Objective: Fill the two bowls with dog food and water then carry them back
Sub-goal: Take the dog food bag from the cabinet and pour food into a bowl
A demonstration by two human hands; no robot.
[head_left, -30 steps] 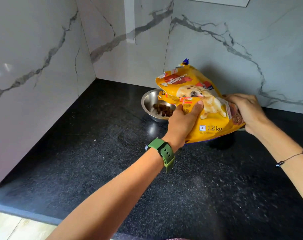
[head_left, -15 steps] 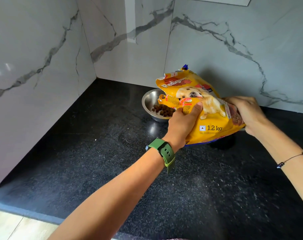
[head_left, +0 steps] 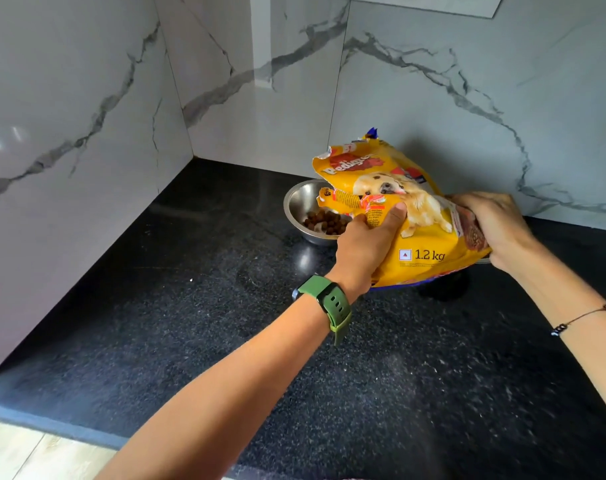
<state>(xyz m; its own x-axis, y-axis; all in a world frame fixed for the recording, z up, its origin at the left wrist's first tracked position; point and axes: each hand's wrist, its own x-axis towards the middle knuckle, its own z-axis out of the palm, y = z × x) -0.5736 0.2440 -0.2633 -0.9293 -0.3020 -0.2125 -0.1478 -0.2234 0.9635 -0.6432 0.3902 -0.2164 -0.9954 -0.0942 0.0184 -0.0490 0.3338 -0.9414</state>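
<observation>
Nearest to the camera, the front edge of the black speckled countertop (head_left: pixel 156 341) runs across the lower left, and a strip of pale wooden floor (head_left: pixel 24 455) shows below it. Two bare forearms reach over the countertop toward its back part. The left forearm comes from the bottom centre and wears a green watch (head_left: pixel 329 303) on the wrist. The right forearm comes from the right edge and has a thin dark bracelet (head_left: pixel 582 318) on it.

Farther in, both hands hold a yellow dog food bag (head_left: pixel 423 237) above the countertop. The left hand (head_left: pixel 367 247) grips the front side of the bag, with the thumb pressed on the printed face and the other fingers curled under it. The right hand (head_left: pixel 495 226) clamps the crumpled right end of the bag, its fingers closed around the material. The bag lies tilted, with its torn open mouth lowered to the left, over a steel bowl (head_left: pixel 301 206). A print of a dog and the text "1.2 kg" are visible on the bag.

The steel bowl stands on the countertop close to the back edge, near the corner where the walls meet. Brown kibble (head_left: pixel 324 221) lies in its bottom; the bag hides its right part. Under the right end of the bag a small piece of metal rim (head_left: pixel 483 261) shows, but I cannot tell what it belongs to.

Behind everything stand white marble walls (head_left: pixel 433 81) with grey veins.
</observation>
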